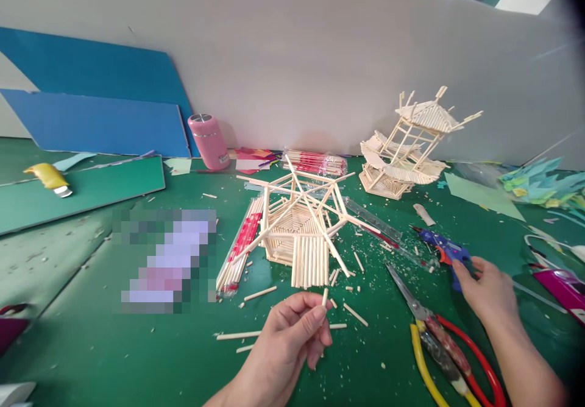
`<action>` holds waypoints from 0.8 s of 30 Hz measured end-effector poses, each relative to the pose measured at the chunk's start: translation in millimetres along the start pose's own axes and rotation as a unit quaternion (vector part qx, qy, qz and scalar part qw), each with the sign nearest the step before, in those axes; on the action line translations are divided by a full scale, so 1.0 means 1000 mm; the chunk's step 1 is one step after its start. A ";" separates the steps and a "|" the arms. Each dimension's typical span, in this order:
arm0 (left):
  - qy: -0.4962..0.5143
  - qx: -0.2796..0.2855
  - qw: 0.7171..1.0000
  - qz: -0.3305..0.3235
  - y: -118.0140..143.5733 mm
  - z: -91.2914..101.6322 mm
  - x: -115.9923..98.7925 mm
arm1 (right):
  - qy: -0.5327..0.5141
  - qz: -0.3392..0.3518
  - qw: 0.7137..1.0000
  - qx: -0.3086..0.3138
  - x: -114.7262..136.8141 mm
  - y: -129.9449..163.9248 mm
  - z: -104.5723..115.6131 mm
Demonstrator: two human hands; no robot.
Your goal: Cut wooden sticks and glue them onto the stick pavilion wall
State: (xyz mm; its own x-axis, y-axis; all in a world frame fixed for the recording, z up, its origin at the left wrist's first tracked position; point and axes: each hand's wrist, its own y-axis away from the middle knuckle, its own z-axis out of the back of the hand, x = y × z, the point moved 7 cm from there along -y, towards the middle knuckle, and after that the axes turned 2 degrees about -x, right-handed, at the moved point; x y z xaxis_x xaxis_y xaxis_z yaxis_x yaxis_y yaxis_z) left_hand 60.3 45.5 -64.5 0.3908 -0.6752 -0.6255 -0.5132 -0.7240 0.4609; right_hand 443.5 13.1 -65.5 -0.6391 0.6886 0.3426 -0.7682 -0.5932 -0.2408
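Observation:
My left hand (pixel 299 328) pinches a short wooden stick (pixel 325 298) upright between thumb and forefinger. Just beyond it stands a small pavilion frame (pixel 292 236) built of thin wooden sticks, with a panel of sticks set side by side (pixel 311 262) on its near side. At the right, my right hand (pixel 487 288) has its fingers closed around the handle of a blue hot glue gun (pixel 443 247), whose nozzle points to the left over the table. Loose cut sticks (pixel 260 293) lie around my left hand, some partly hidden beneath it.
Scissors (pixel 425 315) and red-and-yellow-handled pliers lie between the hands. A finished-looking stick pagoda (pixel 414 145) stands at the back right. Packed sticks (pixel 242 242) lie left of the frame. A pink flask (pixel 210 142) stands by blue boards (pixel 100 120). A yellow cutter (pixel 48 177) lies far left.

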 end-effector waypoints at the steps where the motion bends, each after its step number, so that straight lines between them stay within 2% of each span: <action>1: 0.000 0.002 1.000 0.002 0.000 -0.001 0.001 | -0.029 0.005 1.000 -0.011 0.010 0.011 0.010; 3: 0.000 0.007 1.000 0.009 0.001 -0.004 0.002 | -0.103 0.030 0.994 -0.002 0.038 0.041 0.029; 5: 0.005 0.014 1.000 0.018 0.001 -0.009 0.004 | -0.174 0.071 0.980 0.058 0.075 0.080 0.040; 6: 0.010 0.021 0.999 0.022 0.001 -0.012 0.006 | -0.211 0.099 0.965 0.120 0.097 0.101 0.041; 7: 0.015 0.030 0.999 0.025 0.001 -0.015 0.007 | -0.286 0.119 0.926 0.216 0.120 0.124 0.037; 9: 0.023 0.047 0.998 0.025 0.002 -0.020 0.008 | -0.391 0.143 0.828 0.376 0.162 0.166 0.030; 11: 0.030 0.057 0.998 0.023 0.004 -0.022 0.010 | -0.472 0.131 0.752 0.441 0.188 0.189 0.027; 13: 0.031 0.058 0.998 0.017 0.005 -0.022 0.012 | -0.533 0.095 0.706 0.458 0.202 0.196 0.022; 14: 0.029 0.056 0.998 0.014 0.005 -0.020 0.012 | -0.550 0.076 0.696 0.456 0.204 0.196 0.019; 19: 0.012 0.038 0.999 -0.008 0.005 -0.014 0.012 | -0.570 0.037 0.697 0.433 0.205 0.193 0.012; 24: 0.016 0.039 0.999 -0.027 0.002 -0.017 0.008 | -0.623 -0.001 0.624 0.472 0.208 0.204 0.009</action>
State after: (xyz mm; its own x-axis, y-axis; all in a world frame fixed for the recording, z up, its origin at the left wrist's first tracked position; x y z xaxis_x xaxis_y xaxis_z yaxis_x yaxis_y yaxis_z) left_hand 76.0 35.9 -58.0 0.4433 -0.6405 -0.6271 -0.5488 -0.7471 0.3751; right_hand 154.5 31.4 -34.7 0.3382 0.1797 0.9238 -0.0283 -0.9792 0.2008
